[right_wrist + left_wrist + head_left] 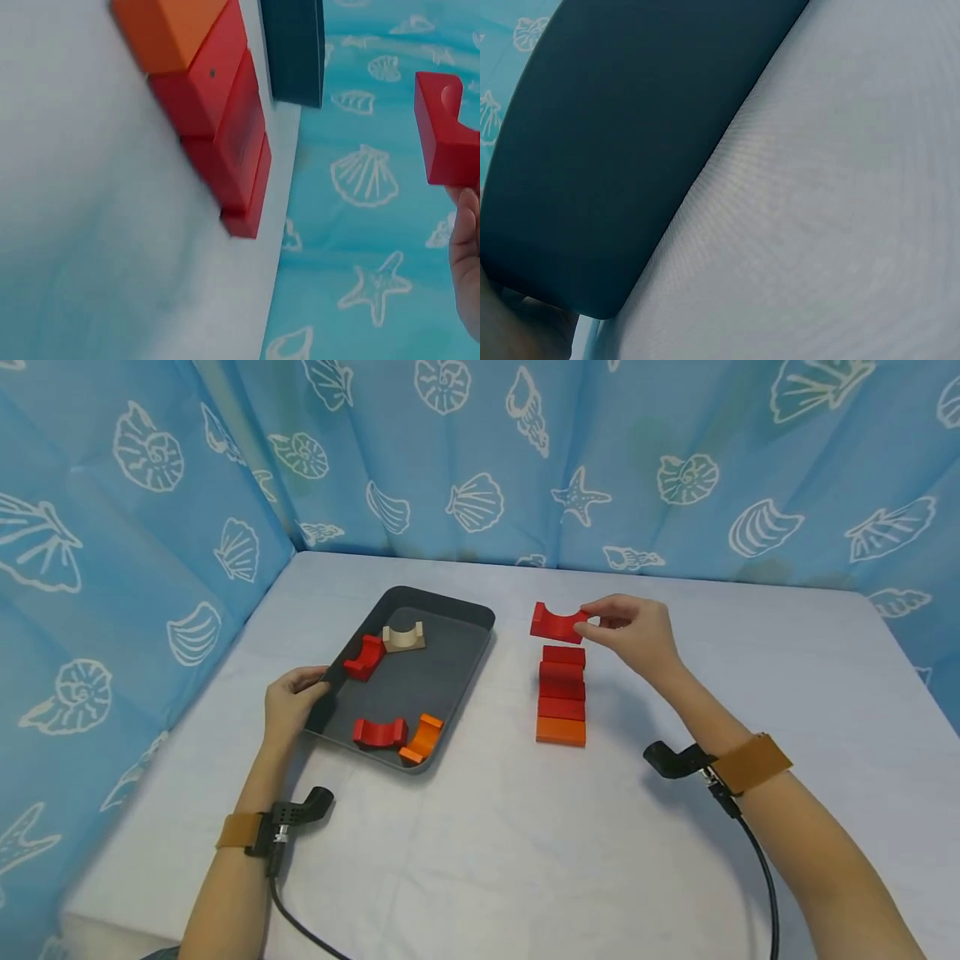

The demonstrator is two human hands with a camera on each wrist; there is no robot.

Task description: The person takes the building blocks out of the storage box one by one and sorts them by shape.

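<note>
My right hand (626,631) pinches a red arch block (558,622) by its right end and holds it in the air just beyond a row of blocks (562,696) on the table, red ones with an orange one nearest me. The right wrist view shows the held red arch block (444,135) beside the row of blocks (217,105). My left hand (291,697) grips the near left rim of a dark tray (450,610). Inside the tray lie a red arch (365,657), a beige arch (403,637), another red arch (380,732) and an orange arch (423,739).
A white cloth covers the table (525,843). Blue shell-print curtains (150,527) close in the left and back sides. The left wrist view shows only the dark tray's underside edge (615,165) and the cloth. Cables run from both wrist cameras.
</note>
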